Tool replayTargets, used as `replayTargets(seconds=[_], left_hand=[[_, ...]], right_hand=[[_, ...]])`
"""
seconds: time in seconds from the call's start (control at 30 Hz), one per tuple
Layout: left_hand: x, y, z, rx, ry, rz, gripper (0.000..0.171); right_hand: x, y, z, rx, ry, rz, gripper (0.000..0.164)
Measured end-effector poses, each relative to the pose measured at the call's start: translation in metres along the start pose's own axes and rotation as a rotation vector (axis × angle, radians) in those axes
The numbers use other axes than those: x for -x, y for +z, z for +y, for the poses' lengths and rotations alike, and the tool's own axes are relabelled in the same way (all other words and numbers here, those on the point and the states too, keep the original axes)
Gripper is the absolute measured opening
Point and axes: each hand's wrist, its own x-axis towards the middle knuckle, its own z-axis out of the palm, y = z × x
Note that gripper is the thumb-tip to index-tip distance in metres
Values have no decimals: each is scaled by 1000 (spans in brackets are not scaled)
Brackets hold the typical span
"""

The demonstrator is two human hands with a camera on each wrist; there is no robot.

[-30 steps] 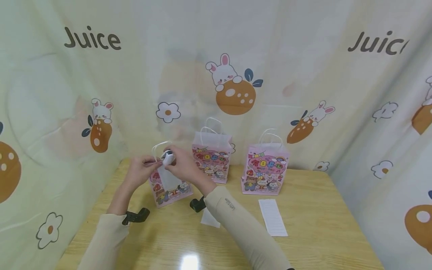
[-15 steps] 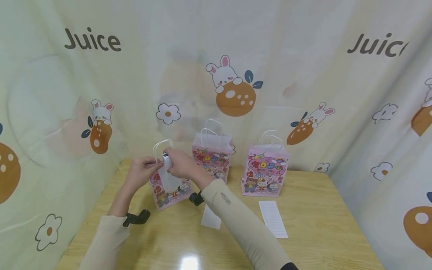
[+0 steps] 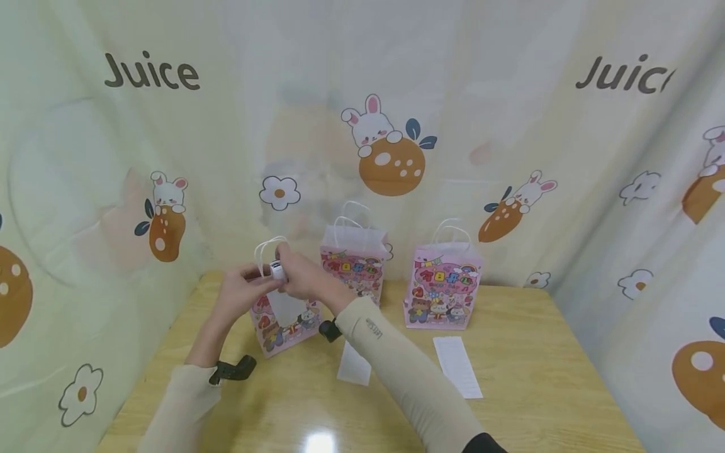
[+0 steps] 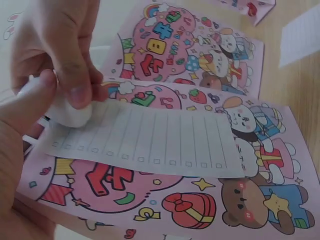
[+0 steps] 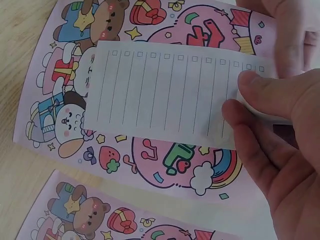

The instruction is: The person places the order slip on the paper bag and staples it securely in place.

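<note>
A pink cartoon paper gift bag (image 3: 303, 326) stands at the left of the table, tilted slightly. A white lined checklist slip (image 4: 165, 142) lies against its front, top end at the bag's mouth. My right hand (image 3: 303, 274) pinches a small white stapler (image 3: 277, 270) over the slip's top end and the bag's rim. My left hand (image 3: 240, 289) grips at the same spot, its thumb on the stapler in the left wrist view and its other fingers behind the bag. The right wrist view shows my right thumb and forefinger (image 5: 235, 112) together at the slip's top; the stapler is mostly hidden there.
Two matching gift bags stand behind and to the right, a middle bag (image 3: 352, 267) and a right bag (image 3: 443, 289). Before them on the wooden table (image 3: 527, 377) lie a slip (image 3: 354, 366) partly under my right arm and another slip (image 3: 457, 367). A printed curtain (image 3: 238, 126) hangs behind.
The stapler has turned more upright and its dark gap has narrowed. My left thumb has shifted right, from the bag's edge onto the stapler. The bags and loose slips stay put.
</note>
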Motion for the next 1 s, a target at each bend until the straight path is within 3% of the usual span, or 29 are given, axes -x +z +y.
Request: replayTargets(seconds=[0.1,0.17,0.27,0.33,0.37,0.43,0.53,0.67,0.8,1.0], left_hand=[[-6,2,-8,-7,2,16,30],[-6,2,-8,-10,16,19,25],[-2,4,0,-27,53,19,19],[1,5,7,-37,81,18,17],[2,5,11,-40,92,17,17],[3,7,17,-34,114,11,17],[2,7,16,-7,144,-5,17],[-1,6,1,50,157,-23,14],[-2,3,-13,65,115,-36,15],[-1,2,-13,17,74,-9,29]], right_hand=[[2,0,4,3,-47,44,52],[7,2,7,95,-95,107,49],[18,-2,14,247,-168,269,49],[22,-8,19,318,-138,356,58],[23,-12,22,315,-110,359,61],[20,-18,27,274,-38,285,65],[11,-21,32,176,50,80,60],[1,-12,34,24,35,-96,38],[-1,-3,32,-47,-11,-130,26],[0,7,30,-1,-46,-57,22]])
